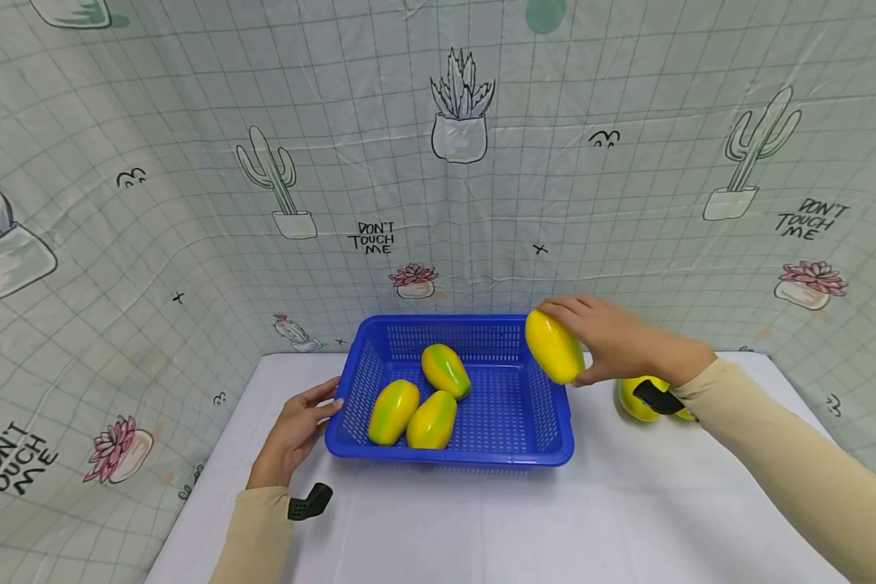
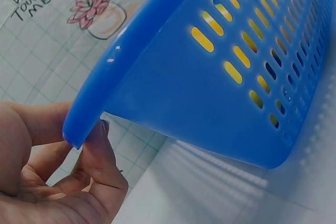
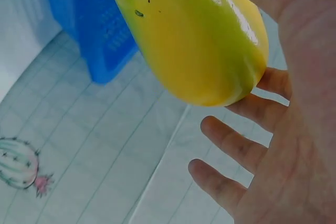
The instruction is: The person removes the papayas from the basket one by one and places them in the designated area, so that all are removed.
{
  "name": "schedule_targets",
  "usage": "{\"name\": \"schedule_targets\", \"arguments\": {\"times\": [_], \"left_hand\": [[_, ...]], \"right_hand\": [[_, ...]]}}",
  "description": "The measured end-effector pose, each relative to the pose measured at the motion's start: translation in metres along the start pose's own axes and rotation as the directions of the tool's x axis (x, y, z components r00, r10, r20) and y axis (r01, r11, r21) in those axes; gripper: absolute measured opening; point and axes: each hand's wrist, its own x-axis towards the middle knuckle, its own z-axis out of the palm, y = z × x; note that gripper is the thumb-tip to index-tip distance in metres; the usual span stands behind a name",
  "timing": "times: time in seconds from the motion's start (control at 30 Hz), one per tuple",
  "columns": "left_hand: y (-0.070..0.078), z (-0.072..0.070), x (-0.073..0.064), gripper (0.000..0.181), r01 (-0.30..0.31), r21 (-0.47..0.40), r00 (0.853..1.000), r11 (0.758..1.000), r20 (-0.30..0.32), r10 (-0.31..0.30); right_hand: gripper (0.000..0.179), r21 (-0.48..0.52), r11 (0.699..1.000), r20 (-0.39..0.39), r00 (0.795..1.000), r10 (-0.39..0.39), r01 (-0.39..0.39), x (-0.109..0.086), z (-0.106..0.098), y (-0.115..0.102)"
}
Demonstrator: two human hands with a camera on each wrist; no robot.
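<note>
My right hand (image 1: 616, 337) grips a glossy yellow-green papaya (image 1: 555, 347) above the right rim of a blue plastic basket (image 1: 507, 414). Seen in the right wrist view, the papaya (image 3: 194, 40) is broad and smooth, with some fingers (image 3: 231, 140) spread apart from it. My left hand (image 1: 295, 434) pinches the basket's left rim, and the left wrist view shows the thumb and a finger on either side of that rim (image 2: 86, 111). Three more papayas lie inside: one at the left (image 1: 394, 412), one at the front (image 1: 432, 420), one farther back (image 1: 445, 371).
More yellow-green fruit (image 1: 638, 401) lies on the white tabletop (image 1: 438, 527) right of the basket, partly hidden behind my right wrist. A gridded cloth (image 1: 482, 203) printed with potted plants hangs behind the table and along its sides.
</note>
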Motion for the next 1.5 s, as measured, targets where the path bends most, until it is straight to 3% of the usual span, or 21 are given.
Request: {"name": "schedule_targets", "arguments": {"times": [0.5, 0.8, 1.17, 1.5], "left_hand": [[-0.001, 0.0, 0.0, 0.056, 0.003, 0.012, 1.0, 1.0, -0.004, -0.003], [-0.001, 0.0, 0.0, 0.056, 0.001, 0.007, 1.0, 1.0, 0.0, -0.001], [0.001, 0.001, -0.002, 0.055, 0.009, 0.005, 1.0, 1.0, -0.01, -0.009], [0.001, 0.002, -0.001, 0.055, 0.011, 0.01, 1.0, 1.0, -0.014, -0.011]], "right_hand": [[0.11, 0.068, 0.99, -0.043, 0.991, 0.127, -0.123, -0.055, -0.005, 0.038], [0.114, 0.125, 0.96, -0.04, 0.966, 0.256, -0.249, -0.092, -0.005, 0.059], [0.114, 0.131, 0.938, -0.081, 0.939, 0.334, -0.322, -0.139, 0.006, 0.087], [0.113, 0.116, 0.931, -0.108, 0.928, 0.357, -0.345, -0.171, 0.015, 0.109]]}}
